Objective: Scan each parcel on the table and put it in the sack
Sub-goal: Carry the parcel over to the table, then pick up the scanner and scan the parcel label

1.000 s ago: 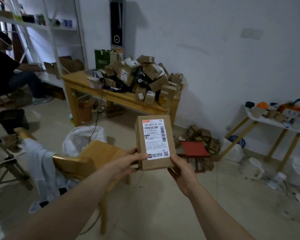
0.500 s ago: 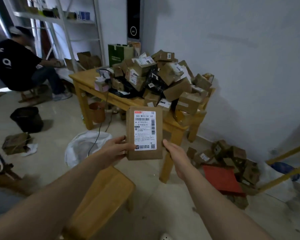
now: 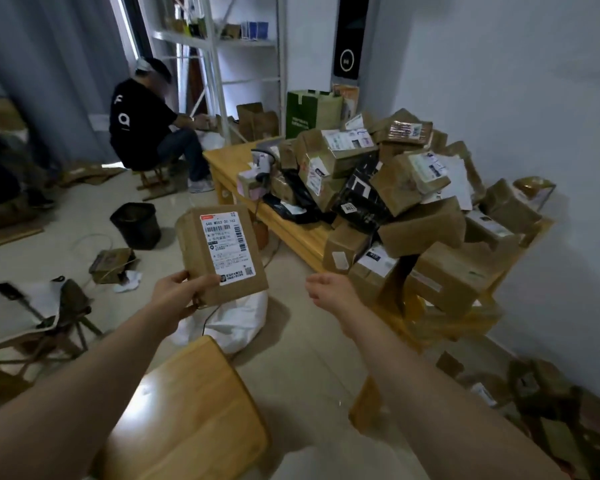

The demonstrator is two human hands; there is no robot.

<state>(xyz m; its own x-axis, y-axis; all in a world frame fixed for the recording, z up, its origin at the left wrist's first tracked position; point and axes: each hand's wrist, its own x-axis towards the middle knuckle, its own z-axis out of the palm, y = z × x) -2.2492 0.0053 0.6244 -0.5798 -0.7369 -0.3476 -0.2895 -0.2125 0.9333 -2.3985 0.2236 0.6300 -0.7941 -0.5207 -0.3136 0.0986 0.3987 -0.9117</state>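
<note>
One parcel (image 3: 222, 254) pinched in my left hand (image 3: 179, 292), label toward me (for scanning) — right hand (image 3: 329, 292) hangs loose, empty.

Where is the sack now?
Head view, left of centre: white sack on the floor below the held parcel, between the wooden stool and the table.

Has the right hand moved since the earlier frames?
Yes. The right hand has let go of the flat brown cardboard parcel and swung right, toward the light wooden table; the left hand holds it alone.
</note>
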